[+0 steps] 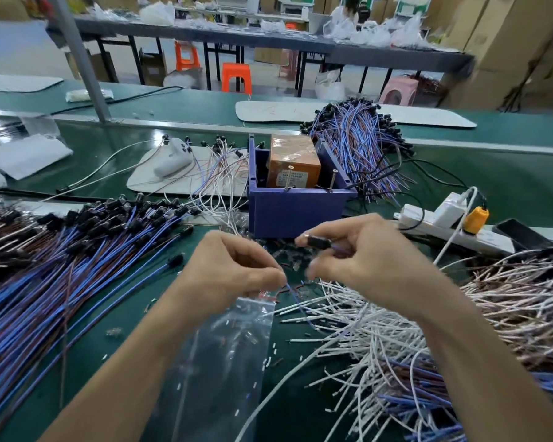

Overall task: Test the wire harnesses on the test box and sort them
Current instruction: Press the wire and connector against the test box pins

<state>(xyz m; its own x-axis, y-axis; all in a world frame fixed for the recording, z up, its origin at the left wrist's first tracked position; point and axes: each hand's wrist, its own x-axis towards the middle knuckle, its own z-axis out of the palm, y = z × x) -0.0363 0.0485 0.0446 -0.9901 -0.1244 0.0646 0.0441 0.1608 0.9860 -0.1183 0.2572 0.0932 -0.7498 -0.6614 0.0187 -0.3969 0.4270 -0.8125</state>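
Observation:
Both hands hold one blue-and-brown wire harness (296,296) just in front of the blue test box (296,208). My right hand (361,260) pinches its black connector end between thumb and forefinger. My left hand (237,269) pinches the wire a little lower, its bare ends hanging down. The box carries an orange-brown block (292,162) and two upright metal pins on its front rim. A large heap of blue harnesses (61,266) lies to the left, another bundle (361,145) lies behind the box, and white and pink wires (412,330) spread to the right.
A clear zip bag (237,339) lies under my forearms. A white power strip (441,221) with an orange plug sits right of the box, a dark phone beside it. A white handheld device (173,157) rests on a pad at the back left. A grey post (83,59) rises beyond.

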